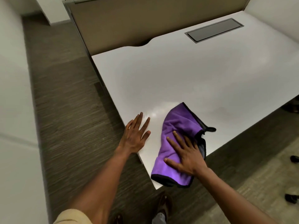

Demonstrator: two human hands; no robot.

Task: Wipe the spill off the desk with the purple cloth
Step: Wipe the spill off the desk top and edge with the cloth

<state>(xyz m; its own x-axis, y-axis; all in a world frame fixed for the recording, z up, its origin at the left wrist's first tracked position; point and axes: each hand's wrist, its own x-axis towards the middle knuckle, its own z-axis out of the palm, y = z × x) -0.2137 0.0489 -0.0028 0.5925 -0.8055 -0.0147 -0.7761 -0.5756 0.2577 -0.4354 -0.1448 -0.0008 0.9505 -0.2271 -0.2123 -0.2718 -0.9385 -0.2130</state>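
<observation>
Head view. I look down on 1 white desk (186,81), its top smooth and faintly glossy, with a pale sheen just beyond the left hand; I cannot pick out any spill on it. The purple cloth (176,143) lies near the desk's front corner, just inside the edge: soft, napped fabric with a dark bound hem, bunched into folds at its far end, where a small dark loop sticks out to the right. My right hand (186,156) lies flat on top of the cloth, fingers straight and spread, palm pressing down, nothing curled around the fabric. My left hand (135,135) rests flat on the bare desk just beside the cloth, not touching it, fingers straight and slightly fanned, holding nothing. A rectangular dark panel (213,29) in a metal frame sits flush in the far part of the top. A beige partition (129,21) stands along the desk's far edge. Below, striated brown-grey carpet (64,110) covers the floor.
</observation>
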